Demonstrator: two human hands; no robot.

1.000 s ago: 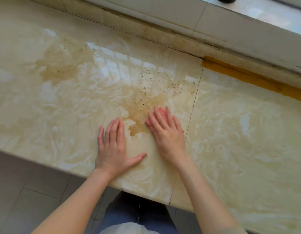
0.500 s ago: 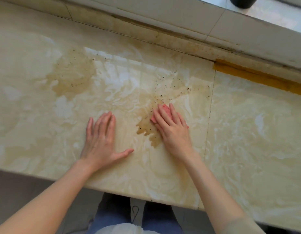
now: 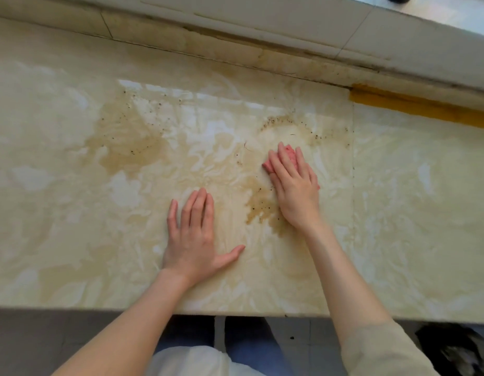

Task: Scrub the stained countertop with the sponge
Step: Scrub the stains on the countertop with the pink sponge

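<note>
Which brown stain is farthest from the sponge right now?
The broad speckled patch at the left, beyond the left hand. The smaller patch lies against the right hand, and the speck arc is just ahead of the sponge.

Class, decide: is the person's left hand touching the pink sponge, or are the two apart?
Apart. The head view shows the left hand flat on the countertop, with stained marble showing between it and the sponge under the right hand.

The right hand [image 3: 295,191] presses a pink sponge [image 3: 291,156] onto the stained countertop [image 3: 99,185]; the left hand [image 3: 193,237] lies flat.
</note>
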